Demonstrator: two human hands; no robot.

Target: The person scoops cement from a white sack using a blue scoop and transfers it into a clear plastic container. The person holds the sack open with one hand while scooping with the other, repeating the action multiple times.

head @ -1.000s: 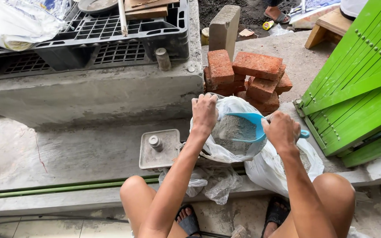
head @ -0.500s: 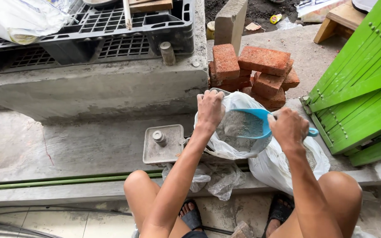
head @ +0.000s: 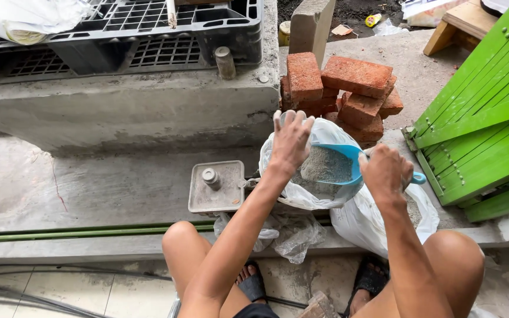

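Seated at a low concrete ledge (head: 89,188), knees either side of the work. Grips the rim of a clear plastic bag (head: 301,197) with the left hand (head: 290,141), fingers closed on the film and pulling the mouth up and open. Clamps the right hand (head: 387,174) around the handle of a blue scoop (head: 343,158), only the handle's tip showing past the knuckles.

Since half a second ago: carries a heaped load of grey powder (head: 325,166) in the scoop where little of it showed before, with the bowl now level in the mouth of the bag, between the two hands. Reads as a portion on its way into the bag, not yet tipped out, though that is a judgement. Left hand set much as it was, higher on the rim if anything.

Just beside the bag, under the right forearm, an open white sack (head: 363,229), likely the source of the powder. To the left, touching or nearly touching the bag, a square grey metal plate with a knob (head: 216,188). Behind, a loose stack of red bricks (head: 349,82); to the right, leaning green panels (head: 484,123); at the top, a black plastic pallet (head: 148,35). Crumpled empty bags (head: 293,238) hanging over the ledge edge.
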